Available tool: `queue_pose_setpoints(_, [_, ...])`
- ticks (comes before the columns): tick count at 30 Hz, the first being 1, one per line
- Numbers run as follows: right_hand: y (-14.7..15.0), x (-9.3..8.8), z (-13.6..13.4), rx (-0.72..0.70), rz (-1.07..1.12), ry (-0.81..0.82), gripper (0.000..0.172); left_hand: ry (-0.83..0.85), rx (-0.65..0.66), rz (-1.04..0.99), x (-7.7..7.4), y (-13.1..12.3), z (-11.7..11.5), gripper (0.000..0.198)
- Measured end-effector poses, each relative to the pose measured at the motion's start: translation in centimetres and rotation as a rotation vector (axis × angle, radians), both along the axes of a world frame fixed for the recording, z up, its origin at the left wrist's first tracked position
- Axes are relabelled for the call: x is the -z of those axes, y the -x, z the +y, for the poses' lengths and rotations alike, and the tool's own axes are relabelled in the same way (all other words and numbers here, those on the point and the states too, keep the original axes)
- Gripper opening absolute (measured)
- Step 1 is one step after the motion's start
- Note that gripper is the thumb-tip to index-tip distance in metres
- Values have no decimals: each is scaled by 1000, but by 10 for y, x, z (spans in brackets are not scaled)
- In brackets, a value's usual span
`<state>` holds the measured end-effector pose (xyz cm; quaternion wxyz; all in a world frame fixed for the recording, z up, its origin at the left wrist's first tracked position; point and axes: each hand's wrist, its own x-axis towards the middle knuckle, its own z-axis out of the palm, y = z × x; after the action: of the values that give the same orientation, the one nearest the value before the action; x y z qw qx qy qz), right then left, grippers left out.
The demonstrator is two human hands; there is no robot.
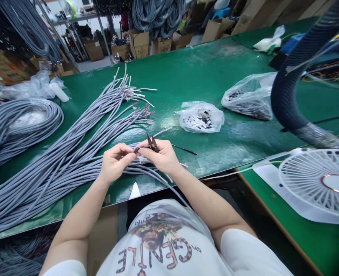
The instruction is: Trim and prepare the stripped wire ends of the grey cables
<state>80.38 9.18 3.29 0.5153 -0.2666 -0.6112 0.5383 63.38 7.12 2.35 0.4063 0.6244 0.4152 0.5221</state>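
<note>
Table [209, 73] spreads from ten o'clock to two, and the cables [85, 115] crowd its left half; one of them droops over the near edge towards my shirt [169, 226], so leaning in could snag it and jerk the others. The small bag [202, 117] at one o'clock looks loosely gathered; a swinging elbow could spill it.

At twelve, close in, my right hand [165, 156] presses thumb to forefinger, and my left hand [116, 161], towards eleven, pinches the dark wires [136, 150] the same way. The snips [152, 142] ride in my right hand, blades up in a narrow V; if that grip slips, a blade could nick my skin. Pulling too hard, I judge, could strain the wires, which sit between my two thumbs.

The hose [284, 88] past one o'clock and the fan [304, 180] near three both run off my view. The snips' handles are hidden by my right hand. Smallest, the wires' tips blur at my fingertips; whether they are joined, I can't tell.
</note>
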Motion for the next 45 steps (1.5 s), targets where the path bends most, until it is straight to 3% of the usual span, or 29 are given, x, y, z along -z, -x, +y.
queue_pose_setpoints(3, [3,-2,-1,-28,28,52,16,10,-38,4,-2,-2,-6,16])
queue_pose_setpoints(9, [11,-3,-9,-25,16,66,19,-370,-198,151,-7,-7,-15,17])
queue_pose_setpoints(12, [14,-1,-11,-56,80,142,21,-439,-243,100,-5,-9,-18,16])
queue_pose_setpoints(19, [16,4,-14,-128,235,314,19,-264,-256,-234,12,-17,-19,5])
queue_pose_setpoints(25, [16,6,-15,-147,287,385,19,-184,-45,-325,11,-12,-19,7])
queue_pose_setpoints(30, [15,5,-16,-99,180,293,17,-16,73,-302,0,-2,-19,29])
queue_pose_setpoints(35, [10,-2,-19,-11,59,107,12,146,84,-123,-13,5,-15,13])
queue_pose_setpoints(40, [6,-6,-17,-19,-16,32,13,326,198,-149,-2,9,-12,28])
queue_pose_setpoints(45, [10,0,-3,-216,113,324,17,322,189,-343,19,3,-9,61])
